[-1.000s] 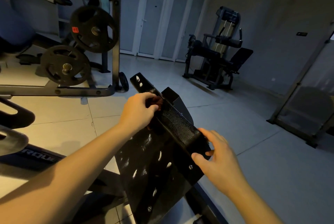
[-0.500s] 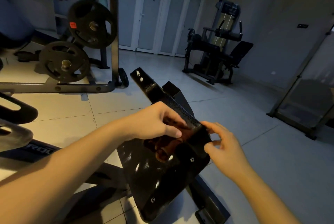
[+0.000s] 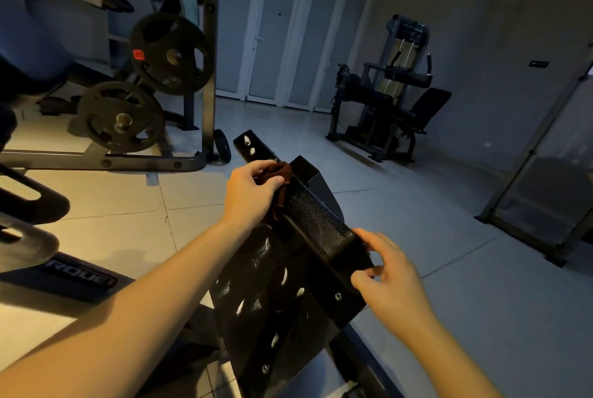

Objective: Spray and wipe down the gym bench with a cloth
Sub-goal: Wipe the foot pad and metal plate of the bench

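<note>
Looking down from head height in a dim gym, we see two bare forearms reaching out to a black bench that stands tipped at a slant in the middle of the view. Its grainy, leather-like pad faces up and to the right, and its flat dark board faces us. The left hand is at the far end of the pad, fingers curled around a bunched reddish-brown cloth and pressing it against the pad's edge. Part of the cloth hangs down below the palm against the board. The right hand is at the near end, well apart from the left. Its fingers are bent over the pad's corner with the thumb tucked against the side, so it grips that corner. Pale streaks dot the board, though we cannot tell whether they are wet marks or glints of light. Two bolts show near its lower edge. To the left, two round weight plates hang on a metal rack, one above the other, the upper one bearing a small red label. A dark frame with partly readable white lettering lies at the lower left. The floor is pale tile, lit warmly on the left and bluish on the right. Farther back, a cable exercise machine with a padded seat stands against the wall, beside tall white doors.
</note>
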`<state>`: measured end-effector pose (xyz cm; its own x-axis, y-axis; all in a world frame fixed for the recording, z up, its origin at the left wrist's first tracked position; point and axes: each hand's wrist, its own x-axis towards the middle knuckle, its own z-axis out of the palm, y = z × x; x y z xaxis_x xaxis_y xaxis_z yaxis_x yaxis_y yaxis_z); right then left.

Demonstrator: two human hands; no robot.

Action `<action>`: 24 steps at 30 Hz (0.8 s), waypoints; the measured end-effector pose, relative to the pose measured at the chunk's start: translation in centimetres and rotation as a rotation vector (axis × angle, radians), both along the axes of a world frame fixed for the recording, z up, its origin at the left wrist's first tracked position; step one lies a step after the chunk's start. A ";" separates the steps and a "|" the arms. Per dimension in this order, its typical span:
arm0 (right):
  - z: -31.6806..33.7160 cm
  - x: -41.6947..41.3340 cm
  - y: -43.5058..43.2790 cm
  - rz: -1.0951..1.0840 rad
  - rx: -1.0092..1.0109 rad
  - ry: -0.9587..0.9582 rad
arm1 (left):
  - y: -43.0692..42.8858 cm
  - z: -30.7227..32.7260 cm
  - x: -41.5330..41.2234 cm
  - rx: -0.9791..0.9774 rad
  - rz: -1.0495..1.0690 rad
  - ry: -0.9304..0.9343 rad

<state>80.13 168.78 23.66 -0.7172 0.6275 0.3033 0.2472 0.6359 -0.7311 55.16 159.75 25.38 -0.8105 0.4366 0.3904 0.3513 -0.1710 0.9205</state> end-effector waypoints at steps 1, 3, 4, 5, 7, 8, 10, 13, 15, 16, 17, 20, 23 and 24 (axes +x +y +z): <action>-0.1 0.0 0.1 0.000 0.013 -0.005 | 0.0 0.1 -0.1 -0.010 -0.003 0.020; -0.2 -0.2 0.1 -0.003 0.038 -0.007 | 0.0 0.5 0.0 -0.068 -0.026 0.078; -0.3 -0.3 0.1 -0.012 0.050 -0.006 | 0.0 0.8 0.2 -0.111 -0.040 0.117; -0.3 -0.5 0.0 -0.027 0.062 -0.005 | 0.0 1.3 0.6 -0.157 -0.057 0.160; -0.2 -0.7 -0.2 -0.063 0.065 0.016 | -0.2 2.2 1.8 -0.227 -0.116 0.243; -0.1 -0.8 -0.3 -0.076 0.062 0.027 | -0.3 2.4 2.7 -0.248 -0.174 0.267; -0.1 -0.9 -0.5 -0.092 0.059 0.035 | -0.7 3.0 4.5 -0.258 -0.353 0.267; -0.4 -1.0 -0.6 -0.101 0.026 0.049 | -0.8 3.5 4.3 -0.190 -0.329 0.237; -0.8 -1.2 -0.7 -0.107 0.022 0.051 | -0.7 3.0 2.0 -0.155 -0.033 0.249; -0.9 -1.2 -0.7 -0.113 0.024 0.050 | -0.6 2.5 0.9 -0.160 0.067 0.237; -1.0 -1.2 -0.7 -0.118 0.028 0.046 | -0.5 2.0 0.2 -0.171 0.104 0.218; -1.0 -1.3 -1.2 -0.141 0.041 0.045 | 0.6 0.8 0.3 -0.220 0.083 0.232; -0.9 -1.6 -1.3 -0.156 0.064 0.052 | 1.0 1.5 1.3 -0.227 0.059 0.289; -0.7 -1.6 -1.3 -0.165 0.073 0.057 | 0.9 1.8 1.8 -0.244 0.019 0.314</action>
<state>78.55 167.48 22.93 -0.5866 0.7103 0.3891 0.3122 0.6416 -0.7006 56.97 160.65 27.22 -0.6771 0.5332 0.5072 0.6230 0.0484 0.7807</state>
